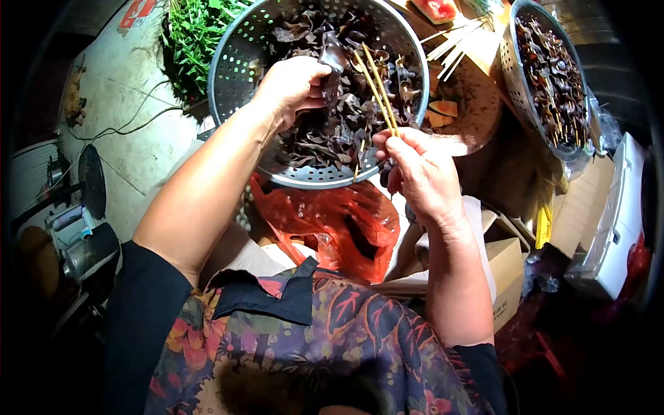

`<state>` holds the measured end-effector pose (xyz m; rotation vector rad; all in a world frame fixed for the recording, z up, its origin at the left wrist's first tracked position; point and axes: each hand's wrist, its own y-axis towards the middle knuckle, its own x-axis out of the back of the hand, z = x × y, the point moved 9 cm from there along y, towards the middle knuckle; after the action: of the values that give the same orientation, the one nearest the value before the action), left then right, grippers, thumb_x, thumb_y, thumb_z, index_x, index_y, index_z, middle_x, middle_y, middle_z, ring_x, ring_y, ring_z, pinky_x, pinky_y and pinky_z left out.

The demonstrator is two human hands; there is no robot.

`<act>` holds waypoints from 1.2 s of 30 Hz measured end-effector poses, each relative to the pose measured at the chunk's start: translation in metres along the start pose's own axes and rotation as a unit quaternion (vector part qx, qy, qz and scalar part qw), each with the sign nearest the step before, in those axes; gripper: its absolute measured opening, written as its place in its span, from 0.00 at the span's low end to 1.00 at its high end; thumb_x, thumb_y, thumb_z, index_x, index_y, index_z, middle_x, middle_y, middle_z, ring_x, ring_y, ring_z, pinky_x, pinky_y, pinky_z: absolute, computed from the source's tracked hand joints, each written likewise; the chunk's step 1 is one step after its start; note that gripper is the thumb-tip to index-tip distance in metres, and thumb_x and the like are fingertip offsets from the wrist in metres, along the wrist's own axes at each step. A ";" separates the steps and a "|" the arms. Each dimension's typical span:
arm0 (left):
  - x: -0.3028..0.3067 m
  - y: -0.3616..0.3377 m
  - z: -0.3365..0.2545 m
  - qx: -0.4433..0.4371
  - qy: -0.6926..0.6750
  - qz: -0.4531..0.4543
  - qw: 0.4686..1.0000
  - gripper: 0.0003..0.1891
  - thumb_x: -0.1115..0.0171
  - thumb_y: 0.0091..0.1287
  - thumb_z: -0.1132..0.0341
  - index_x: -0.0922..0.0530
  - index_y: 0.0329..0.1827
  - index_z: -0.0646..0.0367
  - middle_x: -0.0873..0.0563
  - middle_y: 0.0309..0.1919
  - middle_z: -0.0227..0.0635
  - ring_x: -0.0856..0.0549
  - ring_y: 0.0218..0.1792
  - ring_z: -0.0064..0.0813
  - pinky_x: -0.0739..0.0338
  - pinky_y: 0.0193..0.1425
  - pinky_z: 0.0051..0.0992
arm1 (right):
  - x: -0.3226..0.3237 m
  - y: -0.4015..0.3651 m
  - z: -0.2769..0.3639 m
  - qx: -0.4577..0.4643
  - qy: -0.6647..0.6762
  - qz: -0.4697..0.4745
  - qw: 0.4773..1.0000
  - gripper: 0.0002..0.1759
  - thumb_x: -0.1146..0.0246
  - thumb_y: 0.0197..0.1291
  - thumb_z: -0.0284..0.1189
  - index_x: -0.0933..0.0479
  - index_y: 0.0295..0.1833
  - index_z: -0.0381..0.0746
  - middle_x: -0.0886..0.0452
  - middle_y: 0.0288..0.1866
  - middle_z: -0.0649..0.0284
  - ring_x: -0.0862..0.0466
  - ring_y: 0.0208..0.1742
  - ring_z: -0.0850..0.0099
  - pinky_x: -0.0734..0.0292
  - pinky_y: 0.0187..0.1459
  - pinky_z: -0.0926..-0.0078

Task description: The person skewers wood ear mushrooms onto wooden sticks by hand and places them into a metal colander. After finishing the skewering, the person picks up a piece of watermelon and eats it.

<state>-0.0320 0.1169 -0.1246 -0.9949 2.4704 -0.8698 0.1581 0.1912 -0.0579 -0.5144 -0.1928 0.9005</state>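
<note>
A metal colander (235,62) full of dark wood-ear mushrooms (332,124) sits in front of me. My left hand (290,83) reaches into it and pinches a dark mushroom piece (330,59). At the colander's near rim, my right hand (418,173) grips two thin bamboo skewers (377,86) that point up and away over the mushrooms. A mushroom piece hangs under that hand.
A second colander (515,76) at the right holds skewered mushrooms. Loose skewers (453,41) lie on a round wooden board (477,104). Green herbs (194,34) are at the top left. A red plastic bag (332,221), cardboard boxes (508,266) and a white box (619,221) surround my lap.
</note>
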 end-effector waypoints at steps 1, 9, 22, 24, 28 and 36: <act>-0.002 -0.007 -0.006 -0.012 -0.026 0.023 0.999 0.06 0.43 0.64 0.65 0.23 0.41 0.54 0.18 0.29 0.28 0.18 0.29 0.23 0.22 0.40 0.25 | -0.008 -0.002 -0.004 -0.063 0.003 0.022 0.998 0.10 0.45 0.64 0.29 0.22 0.41 0.34 0.22 0.28 0.67 0.26 0.23 0.84 0.31 0.26 0.87; 0.015 -0.036 -0.029 -0.105 -0.112 0.073 0.985 0.17 0.43 0.62 0.73 0.29 0.56 0.59 0.16 0.36 0.33 0.15 0.37 0.27 0.19 0.47 0.29 | -0.057 -0.012 -0.007 -0.145 0.092 0.093 0.981 0.12 0.47 0.63 0.26 0.29 0.51 0.36 0.21 0.25 0.62 0.28 0.13 0.79 0.31 0.16 0.85; 0.045 -0.034 -0.033 -0.115 -0.157 0.030 0.980 0.09 0.46 0.60 0.78 0.24 0.43 0.61 0.17 0.36 0.35 0.16 0.38 0.28 0.18 0.47 0.29 | -0.075 -0.011 -0.009 -0.155 0.168 0.133 0.964 0.13 0.46 0.64 0.26 0.32 0.53 0.37 0.20 0.25 0.58 0.27 0.13 0.76 0.31 0.15 0.85; 0.042 -0.033 -0.032 -0.107 -0.178 0.054 0.977 0.08 0.46 0.61 0.78 0.24 0.43 0.61 0.17 0.36 0.35 0.16 0.37 0.28 0.17 0.46 0.30 | -0.076 -0.011 -0.009 -0.157 0.170 0.137 0.963 0.13 0.46 0.64 0.26 0.32 0.53 0.37 0.20 0.25 0.58 0.27 0.13 0.76 0.31 0.15 0.85; 0.039 -0.037 -0.032 -0.087 -0.148 0.054 0.984 0.07 0.46 0.62 0.76 0.25 0.43 0.61 0.17 0.36 0.35 0.16 0.37 0.29 0.18 0.46 0.32 | -0.074 -0.011 -0.009 -0.165 0.151 0.136 0.965 0.13 0.46 0.63 0.26 0.32 0.53 0.37 0.20 0.24 0.58 0.27 0.13 0.76 0.31 0.15 0.85; 0.036 -0.045 -0.041 -0.136 -0.103 0.046 0.984 0.12 0.40 0.57 0.79 0.26 0.45 0.63 0.17 0.37 0.36 0.16 0.37 0.28 0.19 0.44 0.28 | -0.075 -0.013 -0.012 -0.176 0.161 0.135 0.962 0.12 0.47 0.63 0.25 0.32 0.52 0.37 0.20 0.24 0.58 0.27 0.12 0.76 0.32 0.15 0.84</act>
<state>-0.0553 0.0827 -0.0671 -0.9903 2.4737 -0.3852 0.1257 0.1213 -0.0572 -1.0292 0.0182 1.0373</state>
